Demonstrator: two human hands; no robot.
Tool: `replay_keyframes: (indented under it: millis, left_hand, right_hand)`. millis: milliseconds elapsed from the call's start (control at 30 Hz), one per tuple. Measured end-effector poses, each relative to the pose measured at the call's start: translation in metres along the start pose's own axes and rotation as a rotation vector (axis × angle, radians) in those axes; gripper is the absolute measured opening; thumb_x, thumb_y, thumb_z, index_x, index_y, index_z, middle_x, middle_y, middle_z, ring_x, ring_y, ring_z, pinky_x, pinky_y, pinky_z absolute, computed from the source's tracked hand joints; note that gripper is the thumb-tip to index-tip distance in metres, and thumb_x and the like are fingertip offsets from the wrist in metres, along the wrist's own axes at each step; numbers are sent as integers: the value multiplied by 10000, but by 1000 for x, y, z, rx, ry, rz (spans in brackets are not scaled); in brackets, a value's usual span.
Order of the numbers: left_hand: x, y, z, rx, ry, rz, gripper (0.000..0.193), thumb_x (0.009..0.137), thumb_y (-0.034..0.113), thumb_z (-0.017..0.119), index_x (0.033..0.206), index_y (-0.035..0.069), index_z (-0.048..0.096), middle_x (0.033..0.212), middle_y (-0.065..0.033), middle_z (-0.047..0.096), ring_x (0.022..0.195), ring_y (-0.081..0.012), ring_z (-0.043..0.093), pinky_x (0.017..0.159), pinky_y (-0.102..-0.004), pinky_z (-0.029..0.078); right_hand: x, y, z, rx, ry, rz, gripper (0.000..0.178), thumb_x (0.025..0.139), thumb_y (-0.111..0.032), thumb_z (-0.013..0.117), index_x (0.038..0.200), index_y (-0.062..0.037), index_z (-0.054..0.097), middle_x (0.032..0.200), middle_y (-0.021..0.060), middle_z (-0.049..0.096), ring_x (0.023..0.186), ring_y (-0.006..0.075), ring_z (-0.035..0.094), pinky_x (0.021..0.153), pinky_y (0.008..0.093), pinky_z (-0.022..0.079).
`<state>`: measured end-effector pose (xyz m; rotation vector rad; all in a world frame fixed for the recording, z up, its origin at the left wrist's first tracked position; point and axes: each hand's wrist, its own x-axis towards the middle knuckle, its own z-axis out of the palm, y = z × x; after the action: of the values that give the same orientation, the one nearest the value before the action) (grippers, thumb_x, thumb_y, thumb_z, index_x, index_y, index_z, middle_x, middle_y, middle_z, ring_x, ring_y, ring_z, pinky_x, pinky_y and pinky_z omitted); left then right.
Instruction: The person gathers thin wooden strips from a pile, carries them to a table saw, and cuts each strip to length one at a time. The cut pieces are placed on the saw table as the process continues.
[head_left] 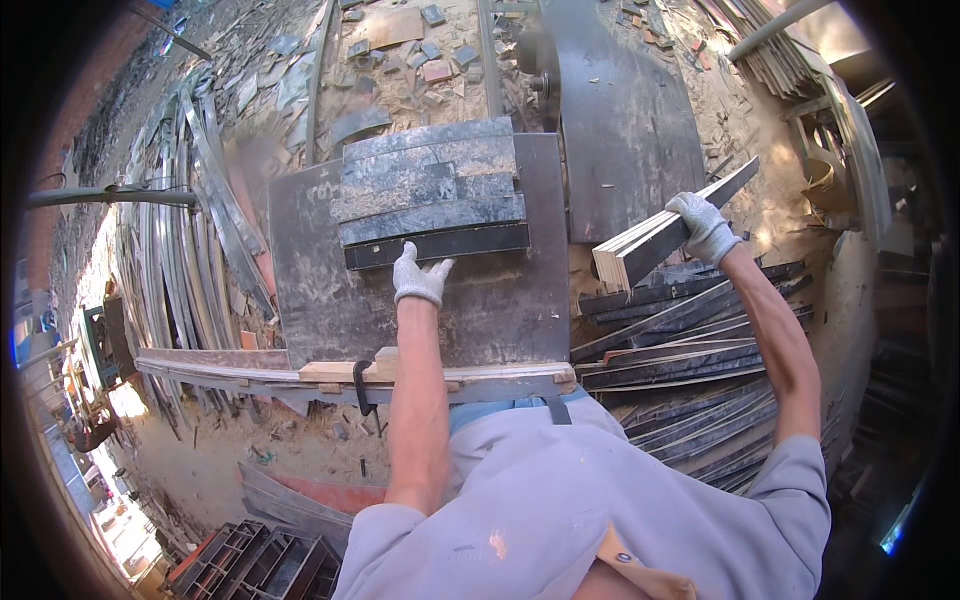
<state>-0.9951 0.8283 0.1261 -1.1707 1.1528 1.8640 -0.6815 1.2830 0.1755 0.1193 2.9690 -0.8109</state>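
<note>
Both my hands wear pale work gloves. My left hand [421, 278] is open, its fingers apart, at the near edge of a stack of dark-faced boards [432, 190]. These boards lie in rows, dusted with sawdust, on a dark worktable [500, 325]. My left fingertips seem to touch the nearest black strip. Off the table's right side, my right hand [706, 229] grips a bundle of plywood strips [640, 252] with dark faces and pale layered edges. The bundle slants up and away to the right; its underside is partly hidden.
Piles of dark strips [690, 360] lie right of the table, below the held bundle. A wooden rail [230, 375] with a black clamp [364, 388] runs along the near edge. Long strips [195, 250] and scraps cover the left ground. A large dark panel [630, 130] stands beyond.
</note>
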Motion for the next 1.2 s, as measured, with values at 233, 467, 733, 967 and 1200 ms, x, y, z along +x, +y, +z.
replay_keyframes:
  millis: [233, 467, 733, 967, 1200]
  left_hand:
    - [-138, -74, 27, 692, -239, 56, 1059, 944, 756, 610, 1636, 31, 267, 1589, -269, 379, 1436, -403, 463, 1014, -519, 548]
    - [-130, -69, -69, 630, 122, 476, 297, 1013, 281, 678, 920, 1, 709, 882, -66, 697, 802, -157, 643, 736, -371, 527]
    - [-159, 93, -217, 611, 187, 267, 231, 909, 192, 670, 1027, 15, 761, 981, -125, 775, 831, -239, 758, 732, -362, 619]
    - [-141, 107, -226, 598, 266, 291, 219, 916, 160, 651, 1039, 12, 754, 981, -101, 766, 835, -214, 740, 761, -344, 596]
    - [-127, 84, -159, 1308, 128, 744, 234, 966, 215, 654, 943, 36, 802, 992, -65, 773, 887, -168, 669, 825, -312, 509]
  right_hand:
    - [21, -56, 29, -243, -153, 1, 406, 626, -94, 770, 1006, -88, 624, 994, 149, 621, 975, 365, 627, 835, 466, 510]
    - [67, -207, 85, -174, -290, -152, 331, 677, -151, 764, 984, -69, 672, 992, 125, 646, 957, 312, 646, 802, 436, 507]
    - [-9, -94, 72, -100, -133, -71, 728, 730, -171, 791, 1391, -18, 527, 1257, 149, 606, 1203, 332, 579, 1083, 460, 417]
    - [-25, -39, 88, -151, -286, 7, 468, 710, -132, 791, 1144, -51, 635, 1023, 175, 678, 998, 385, 674, 885, 472, 546]
    - [-110, -53, 86, -109, -267, 131, 440, 687, -93, 786, 1098, -61, 633, 1005, 174, 687, 992, 393, 674, 863, 480, 549]
